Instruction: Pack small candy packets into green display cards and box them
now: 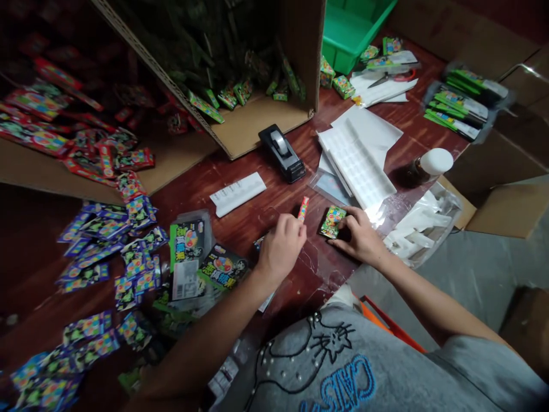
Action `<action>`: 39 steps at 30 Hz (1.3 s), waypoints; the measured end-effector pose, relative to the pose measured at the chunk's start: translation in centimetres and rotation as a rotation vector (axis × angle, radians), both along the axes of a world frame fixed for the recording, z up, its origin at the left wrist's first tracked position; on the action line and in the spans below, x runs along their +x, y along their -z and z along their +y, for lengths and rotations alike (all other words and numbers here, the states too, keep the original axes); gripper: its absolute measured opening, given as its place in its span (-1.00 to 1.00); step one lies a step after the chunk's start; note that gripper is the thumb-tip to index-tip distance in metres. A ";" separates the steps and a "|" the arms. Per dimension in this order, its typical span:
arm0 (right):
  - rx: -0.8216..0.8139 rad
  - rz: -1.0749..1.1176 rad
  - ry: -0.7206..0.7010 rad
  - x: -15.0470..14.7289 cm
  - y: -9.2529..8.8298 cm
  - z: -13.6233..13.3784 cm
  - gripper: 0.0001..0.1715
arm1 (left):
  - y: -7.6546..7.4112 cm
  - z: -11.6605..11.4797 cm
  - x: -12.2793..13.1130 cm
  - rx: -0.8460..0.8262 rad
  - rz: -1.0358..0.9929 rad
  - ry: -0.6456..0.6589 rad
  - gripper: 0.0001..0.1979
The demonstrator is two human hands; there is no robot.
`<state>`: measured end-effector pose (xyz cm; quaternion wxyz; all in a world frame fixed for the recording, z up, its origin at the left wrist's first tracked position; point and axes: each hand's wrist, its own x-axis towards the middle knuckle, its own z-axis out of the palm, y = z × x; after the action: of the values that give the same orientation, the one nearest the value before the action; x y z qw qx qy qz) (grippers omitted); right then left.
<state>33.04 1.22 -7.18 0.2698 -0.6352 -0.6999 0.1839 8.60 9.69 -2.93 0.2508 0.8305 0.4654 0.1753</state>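
Your left hand pinched a small red packet by its lower end, on the near side of the tape dispenser, perhaps so that its printed upper part stood clear. Your right hand held the right edge of a green box between thumb and fingers, nearer you and to the right of the tape dispenser, a grip that probably steadied it; whether it touched the surface could not be told. White sheets lay just right of the tape dispenser, likely set there for easy reach.

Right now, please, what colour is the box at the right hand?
The box is mainly green, in the head view.
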 end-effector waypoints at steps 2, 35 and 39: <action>0.001 0.000 -0.062 0.3 0.0 0.5 -0.49 | -0.9 -1.2 0.5 0.088 0.230 0.168 -0.90; 0.214 -0.291 -0.901 -9.3 0.1 10.1 0.16 | -4.5 -4.9 -15.4 0.116 0.547 0.459 -0.20; 0.200 -0.349 -0.955 -10.5 0.0 10.4 -0.09 | -5.3 -8.4 -14.8 0.123 0.571 0.227 -0.04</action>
<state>22.58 11.58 -7.22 0.0945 -0.2373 -0.9605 0.1101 -6.18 1.32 2.37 0.0773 0.9064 0.4100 -0.0663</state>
